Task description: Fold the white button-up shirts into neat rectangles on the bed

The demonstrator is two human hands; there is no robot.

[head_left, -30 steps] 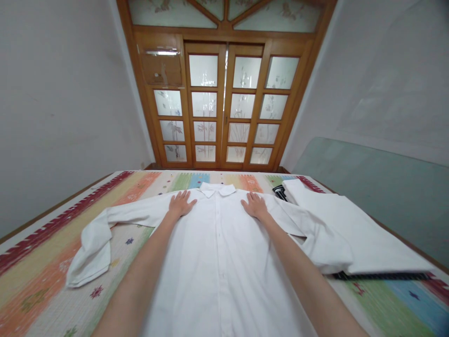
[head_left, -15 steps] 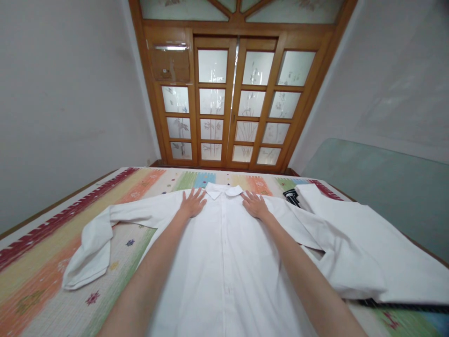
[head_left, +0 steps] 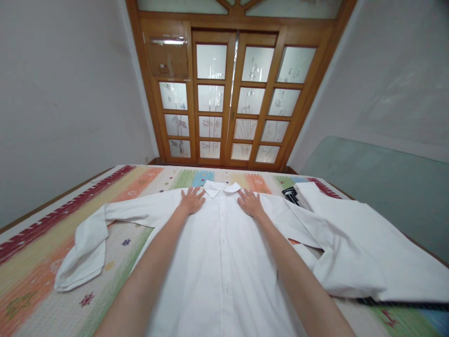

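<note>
White cloth shirt [head_left: 213, 252] runs bodyward from pointed collar [head_left: 220, 187], left hand [head_left: 192, 201] and right hand [head_left: 250, 204] flanking equally, fingers spread, gripping nothing.

- The head view looks forward and down from above the near end of the shirt [head_left: 203, 267].
- It faces wooden doors [head_left: 226, 114], well beyond the bedspread [head_left: 117, 255].

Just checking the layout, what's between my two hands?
The head view shows the shirt front and its button strip, below the collar, between your left hand and right hand.
</note>
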